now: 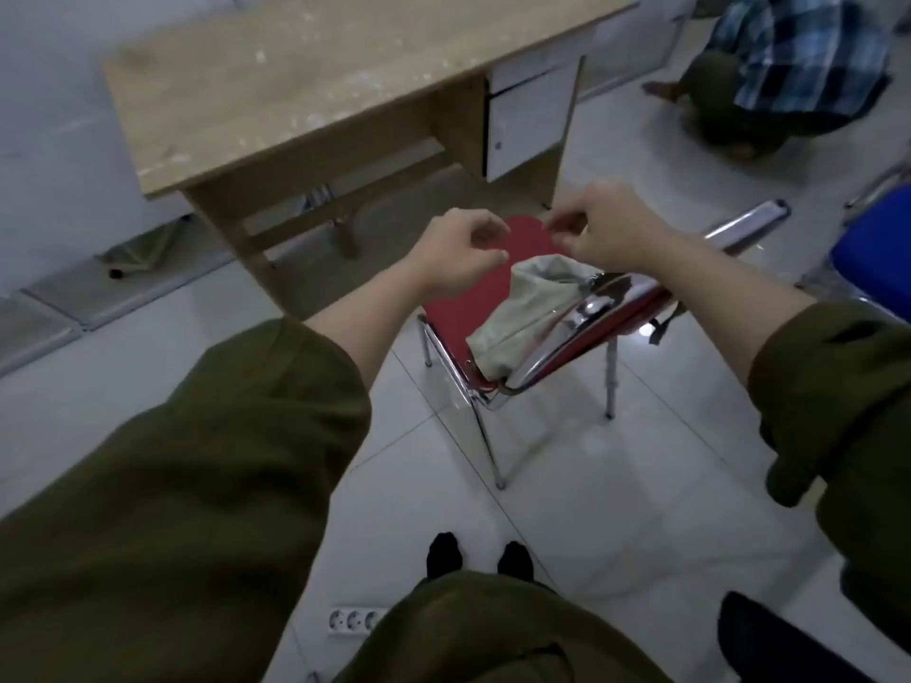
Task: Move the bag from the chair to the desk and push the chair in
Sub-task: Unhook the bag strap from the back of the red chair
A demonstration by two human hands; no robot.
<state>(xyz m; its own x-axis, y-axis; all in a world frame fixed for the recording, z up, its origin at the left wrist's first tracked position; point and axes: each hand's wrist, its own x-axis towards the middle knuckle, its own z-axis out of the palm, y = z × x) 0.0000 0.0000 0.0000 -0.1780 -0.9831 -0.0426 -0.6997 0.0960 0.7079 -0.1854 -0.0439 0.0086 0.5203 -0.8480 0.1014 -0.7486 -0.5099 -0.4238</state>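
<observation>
Head view: left hand, right hand fingers curled, empty, above bag; straps seemingly hidden behind chair.

Both arms reach forward, left hand and right hand loosely curled, holding nothing.

My olive-green sleeves are pushed up to mid-forearm; matching olive trousers and black shoes show below.

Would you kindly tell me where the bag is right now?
In the head view, the beige bag lies on the red chair's seat against its chrome backrest, below both hands, in front of the wooden desk.
</observation>
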